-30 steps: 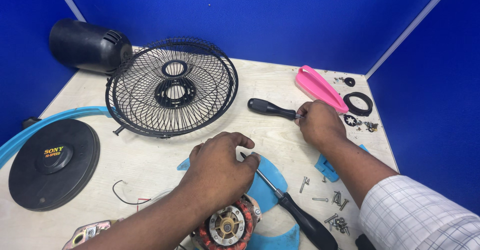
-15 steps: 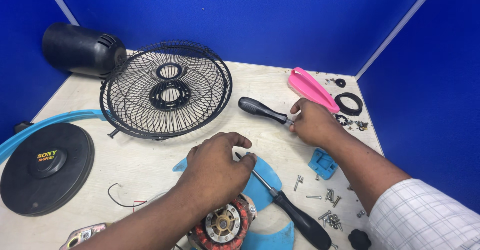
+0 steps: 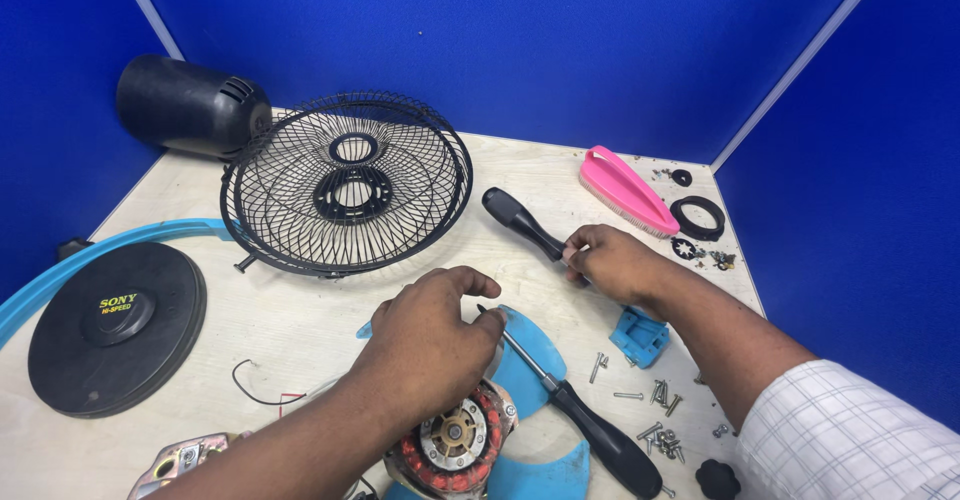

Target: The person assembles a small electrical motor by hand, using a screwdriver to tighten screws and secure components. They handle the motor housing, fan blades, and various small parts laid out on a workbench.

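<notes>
Left hand (image 3: 432, 332) cupped loosely over the fan motor (image 3: 457, 442); right hand (image 3: 612, 263) at 2 o'clock pinched a black-handled screwdriver (image 3: 522, 222).

I observe two bare hands and forearms entering from the near edge. The left hand (image 3: 425, 335) wears no glove, ring or watch, and its forearm is uncovered as far as the frame shows. The right hand (image 3: 612, 263) is likewise bare. Its arm carries a white sleeve (image 3: 850, 435) with a fine dark check, ending partway up the forearm at near right.
</notes>
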